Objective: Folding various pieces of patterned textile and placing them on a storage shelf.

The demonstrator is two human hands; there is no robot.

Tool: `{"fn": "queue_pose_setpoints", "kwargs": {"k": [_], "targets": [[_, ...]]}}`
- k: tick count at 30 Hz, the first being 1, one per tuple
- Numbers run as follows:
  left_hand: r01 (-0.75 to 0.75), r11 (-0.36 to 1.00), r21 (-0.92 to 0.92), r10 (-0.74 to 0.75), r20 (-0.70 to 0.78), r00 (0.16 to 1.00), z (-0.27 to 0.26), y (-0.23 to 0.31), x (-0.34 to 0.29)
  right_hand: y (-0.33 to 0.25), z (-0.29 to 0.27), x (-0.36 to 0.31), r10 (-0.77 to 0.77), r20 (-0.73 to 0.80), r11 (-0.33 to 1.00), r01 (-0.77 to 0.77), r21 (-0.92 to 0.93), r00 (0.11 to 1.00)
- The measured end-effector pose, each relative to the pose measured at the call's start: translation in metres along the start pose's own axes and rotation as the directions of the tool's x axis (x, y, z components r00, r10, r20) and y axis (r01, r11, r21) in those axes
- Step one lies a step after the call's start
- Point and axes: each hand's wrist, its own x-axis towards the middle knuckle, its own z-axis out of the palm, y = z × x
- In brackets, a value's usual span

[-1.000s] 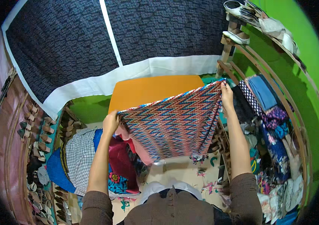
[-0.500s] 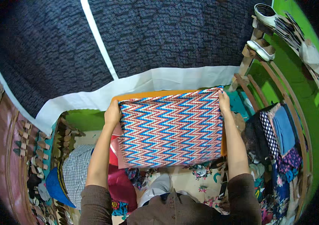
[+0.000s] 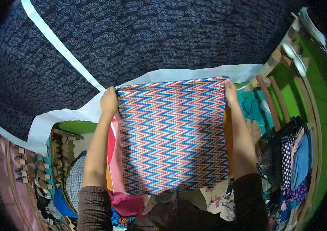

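Note:
A zigzag-patterned cloth [image 3: 173, 134] in blue, red and white hangs stretched out in front of me. Its upper left corner is gripped by my left hand [image 3: 110, 102], fingers closed around the edge. At the upper right corner my right hand [image 3: 230, 92] pinches the same cloth. The top edge runs nearly straight between both hands, and the lower edge hangs over my lap. Along its left side shows a pink fabric strip [image 3: 117, 154] with red beside it. An orange fabric [image 3: 229, 146] peeks out at the right, behind the cloth.
A dark curtain [image 3: 178, 38] with swirl print and white border spans the far side. Wooden racks with folded clothes [image 3: 301, 161] stand at right; white shoes [image 3: 294, 57] sit above. At left are a shelf of shoes [image 3: 40, 173] and a checked fabric [image 3: 76, 181]. Magenta fabric [image 3: 128, 204] lies below.
The cloth has come up and now hangs longer, showing more of its pattern. Both hands still grip its corners. The view has shifted, and the orange strip above the top edge is now hidden.

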Motion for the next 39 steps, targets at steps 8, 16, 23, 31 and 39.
{"fn": "queue_pose_setpoints", "kwargs": {"k": [8,16,23,31,39], "targets": [[-0.039,0.997,-0.066,0.037,-0.037,0.999,-0.009,-0.009,-0.048,-0.011,-0.027,-0.013,-0.028,0.29,0.996,0.003,0.086,0.957],[-0.139,0.988,-0.06,0.141,0.032,0.989,-0.022,-0.008,-0.157,-0.017,-0.059,-0.067,-0.084,0.605,0.959,0.229,-0.167,0.792],[-0.234,0.971,0.04,0.229,0.107,0.968,-0.05,0.0,-0.241,-0.051,-0.132,-0.112,-0.144,0.833,0.726,0.629,-0.278,0.534],[-0.32,0.938,-0.133,0.346,0.277,0.897,-0.044,0.011,-0.355,-0.005,-0.17,-0.162,0.049,0.971,0.707,0.678,-0.199,0.233],[-0.078,0.964,-0.256,0.197,0.484,0.852,-0.054,0.035,-0.367,0.035,-0.168,-0.222,0.055,0.976,0.67,0.717,-0.192,0.209]]}}
